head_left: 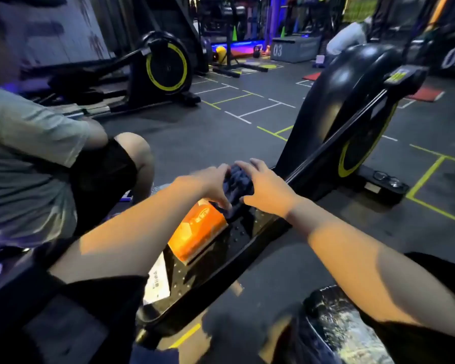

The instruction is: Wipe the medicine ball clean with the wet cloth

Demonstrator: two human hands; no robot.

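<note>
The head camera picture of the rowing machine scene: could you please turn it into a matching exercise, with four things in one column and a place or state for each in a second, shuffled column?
Things
1. dark cloth
2. orange packet
3. eyeglasses
4. white paper

Places or states
A. resting on the rowing machine's front foot, at right
B. bunched between the left hand and right hand
C. lying on the black rail, just nearer the camera than the hands
D. lying flat nearest the camera, beside the left forearm

Pairs: 1-B, 2-C, 3-A, 4-D
</note>
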